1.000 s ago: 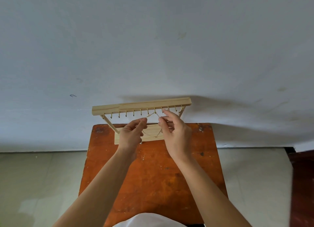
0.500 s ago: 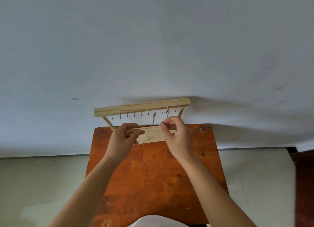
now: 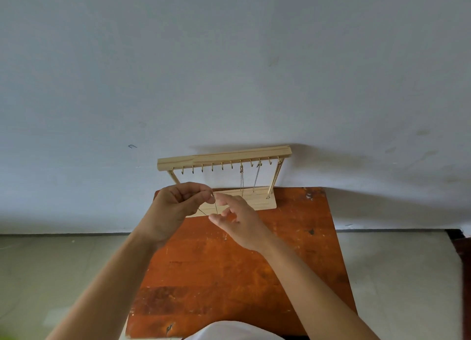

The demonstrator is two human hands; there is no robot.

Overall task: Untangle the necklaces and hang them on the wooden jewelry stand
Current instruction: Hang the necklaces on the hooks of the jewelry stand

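The wooden jewelry stand point(image 3: 224, 156) stands at the far edge of the orange table point(image 3: 242, 276), with a row of small gold hooks under its top bar. Two thin necklaces point(image 3: 241, 180) hang from hooks right of the middle, and a third chain point(image 3: 273, 184) hangs along the right post. My left hand point(image 3: 175, 207) pinches a thin loose necklace point(image 3: 215, 206) between thumb and fingertips, in front of the stand's base. My right hand point(image 3: 237, 220) is just right of it, fingers loosely spread, holding nothing that I can see.
A plain grey-white wall rises right behind the stand. Pale floor shows on both sides of the small table. A dark object point(image 3: 461, 248) sits at the right edge. A white garment point(image 3: 229, 333) shows at the bottom.
My right hand let go of the chain at the hooks and dropped down and left toward my left hand. The hung necklaces now dangle free. My left hand rose a little with its necklace.
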